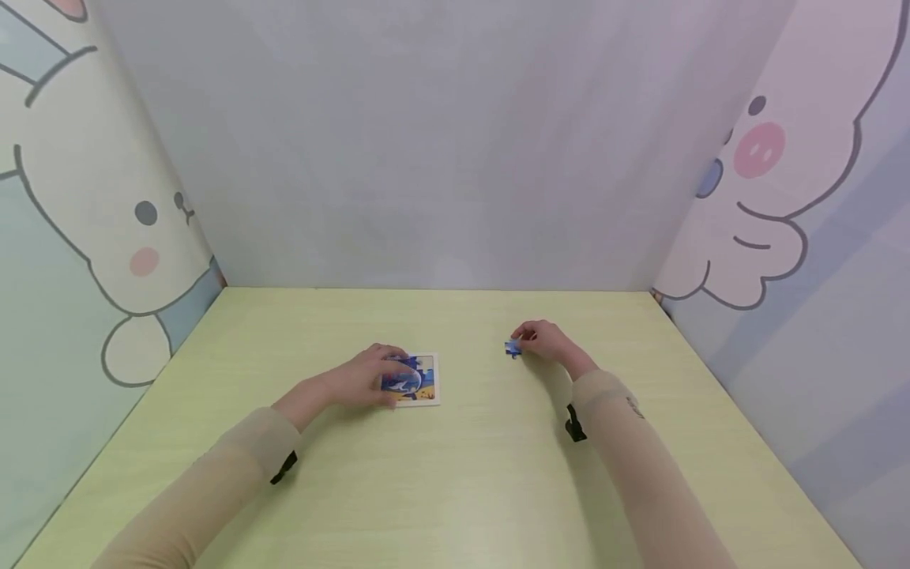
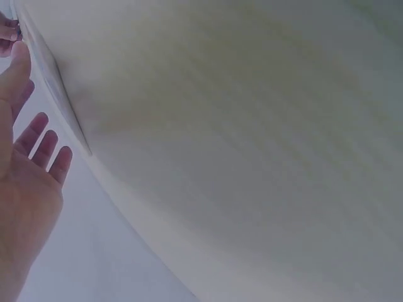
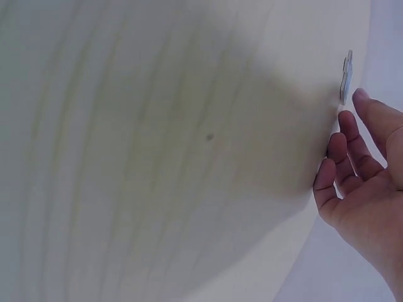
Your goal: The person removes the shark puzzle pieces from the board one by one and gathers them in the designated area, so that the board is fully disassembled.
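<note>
In the head view, a small jigsaw puzzle with a white frame and a blue and yellow picture lies on the table. My left hand reaches over its left part, fingers spread and loosely bent, hiding some of the picture. Off to the right of the frame is a loose blue puzzle piece, with my right hand at its right edge. From the right wrist, that puzzle piece shows nearly edge-on just beyond the thumb tip, and the other visible fingers are loosely bent near the table.
The pale yellow wood-grain table ends at a plain grey-white curtain behind. Side panels printed with a cartoon rabbit and a cartoon pig border it. Black straps show at both sleeves.
</note>
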Motion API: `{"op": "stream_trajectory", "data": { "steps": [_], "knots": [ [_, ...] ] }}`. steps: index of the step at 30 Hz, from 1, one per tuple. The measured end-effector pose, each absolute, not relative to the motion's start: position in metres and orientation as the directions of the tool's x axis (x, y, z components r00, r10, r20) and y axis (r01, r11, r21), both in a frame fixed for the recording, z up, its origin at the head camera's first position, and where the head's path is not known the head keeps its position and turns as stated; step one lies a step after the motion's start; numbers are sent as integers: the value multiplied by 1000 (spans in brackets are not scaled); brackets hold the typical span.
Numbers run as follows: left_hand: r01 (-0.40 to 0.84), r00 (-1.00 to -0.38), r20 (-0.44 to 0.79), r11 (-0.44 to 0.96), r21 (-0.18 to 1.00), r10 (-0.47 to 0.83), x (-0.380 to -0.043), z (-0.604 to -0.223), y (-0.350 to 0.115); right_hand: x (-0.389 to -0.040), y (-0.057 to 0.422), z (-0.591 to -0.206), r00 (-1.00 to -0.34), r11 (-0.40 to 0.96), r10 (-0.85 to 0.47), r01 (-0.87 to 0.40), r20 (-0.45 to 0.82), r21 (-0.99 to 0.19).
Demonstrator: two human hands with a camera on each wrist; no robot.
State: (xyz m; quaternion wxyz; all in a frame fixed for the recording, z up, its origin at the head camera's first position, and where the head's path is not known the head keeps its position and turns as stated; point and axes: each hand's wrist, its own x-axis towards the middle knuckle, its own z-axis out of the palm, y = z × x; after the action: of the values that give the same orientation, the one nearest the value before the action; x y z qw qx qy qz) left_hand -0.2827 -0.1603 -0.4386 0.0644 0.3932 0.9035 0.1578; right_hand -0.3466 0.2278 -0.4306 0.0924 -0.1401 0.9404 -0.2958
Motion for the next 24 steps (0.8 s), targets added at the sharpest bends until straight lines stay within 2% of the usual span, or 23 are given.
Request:
{"op": "stream_trajectory", "data": {
  "steps": [10, 17, 24],
  "knots": [
    [588, -788, -6, 755, 289, 616, -282, -438, -165, -348, 222, -430, -950, 777, -310, -234, -33, -585],
    [577, -799, -19, 775, 256, 601, -283, -443, -171, -341, 193, -420, -945, 747, -328, -264, 7, -611],
    [574, -795, -31, 768, 285, 605, -287, -449, -174, -331, 154, -413, -935, 716, -353, -298, 41, -631]
  ]
}}
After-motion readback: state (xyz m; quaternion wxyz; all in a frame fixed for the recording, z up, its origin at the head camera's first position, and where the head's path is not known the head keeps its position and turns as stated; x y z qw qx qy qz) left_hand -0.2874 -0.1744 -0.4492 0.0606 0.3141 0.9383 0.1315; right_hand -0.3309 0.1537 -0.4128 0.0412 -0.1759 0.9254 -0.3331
